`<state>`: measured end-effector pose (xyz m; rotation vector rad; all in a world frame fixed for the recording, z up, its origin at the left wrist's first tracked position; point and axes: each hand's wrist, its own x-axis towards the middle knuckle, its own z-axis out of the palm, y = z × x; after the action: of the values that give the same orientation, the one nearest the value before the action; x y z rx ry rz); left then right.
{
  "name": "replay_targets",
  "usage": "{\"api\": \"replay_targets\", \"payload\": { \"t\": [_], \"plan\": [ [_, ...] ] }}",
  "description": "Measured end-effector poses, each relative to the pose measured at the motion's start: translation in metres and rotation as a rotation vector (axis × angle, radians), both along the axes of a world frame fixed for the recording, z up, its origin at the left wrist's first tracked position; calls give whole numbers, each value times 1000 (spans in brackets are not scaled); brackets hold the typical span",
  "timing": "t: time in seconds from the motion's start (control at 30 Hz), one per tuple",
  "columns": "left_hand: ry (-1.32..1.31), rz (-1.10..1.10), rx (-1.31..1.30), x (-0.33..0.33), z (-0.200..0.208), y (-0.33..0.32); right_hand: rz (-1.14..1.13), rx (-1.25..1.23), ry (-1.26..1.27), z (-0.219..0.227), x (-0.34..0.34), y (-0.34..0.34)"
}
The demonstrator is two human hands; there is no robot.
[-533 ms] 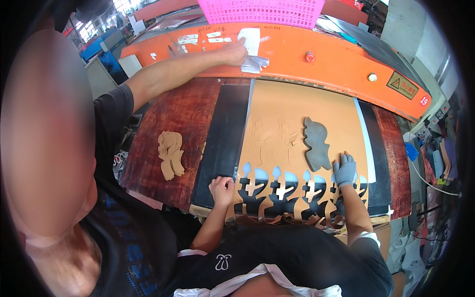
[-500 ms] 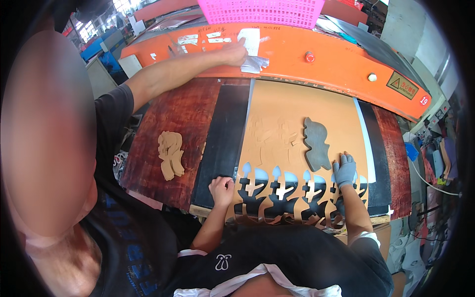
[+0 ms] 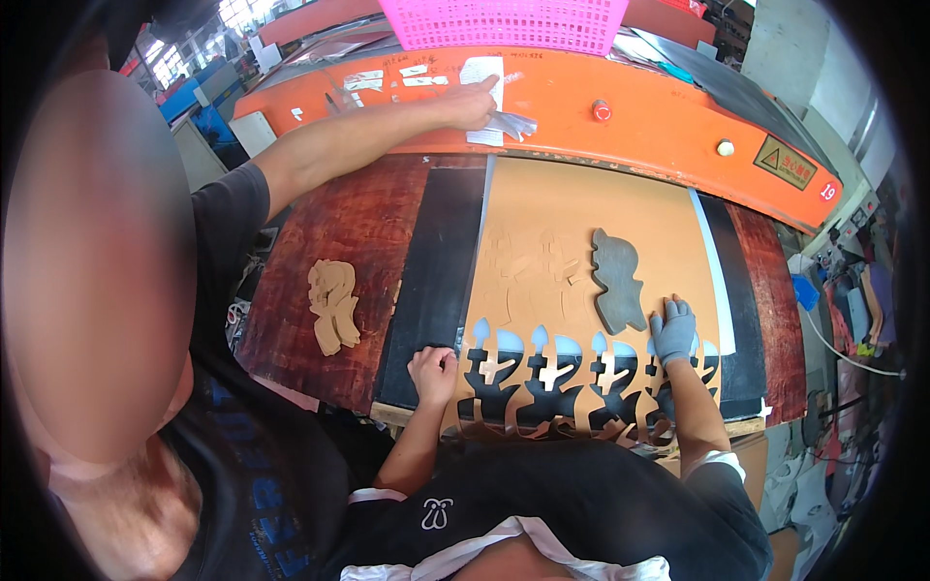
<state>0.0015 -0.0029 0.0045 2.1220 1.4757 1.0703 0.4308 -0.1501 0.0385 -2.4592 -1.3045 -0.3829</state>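
My left hand rests as a loose fist on a black strip, beside the left edge of a tan sheet; no object shows in it. My right hand, in a grey glove with bare fingertips, lies flat on the sheet's right part, fingers stretched out. Left of it, a dark grey, wavy-edged cutting die lies on the sheet, apart from my fingers. Cut outlines mark the sheet left of the die. Along the near side, shaped holes show black and pale blue beneath.
Cut tan pieces are piled on the reddish-brown board at left. An orange machine beam spans the far side, bearing a red button. Behind stands a pink basket. A co-worker's arm reaches to a paper on the beam.
The co-worker's pointing hand has shifted slightly right across the paper, and the silvery strip by it has moved a little. My hands and the die have stayed in place.
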Motion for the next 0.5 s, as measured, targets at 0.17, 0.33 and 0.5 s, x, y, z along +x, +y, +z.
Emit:
{"api": "replay_targets", "payload": {
  "t": [0.17, 0.33, 0.5],
  "plan": [
    [9, 1, 5, 0, 1, 0, 6, 18, -13, -2, 1, 1],
    [8, 0, 11, 0, 1, 1, 6, 27, -16, -4, 2, 1],
    [13, 1, -1, -1, -1, 1, 19, 23, -32, -5, 4, 0]
  ]
}}
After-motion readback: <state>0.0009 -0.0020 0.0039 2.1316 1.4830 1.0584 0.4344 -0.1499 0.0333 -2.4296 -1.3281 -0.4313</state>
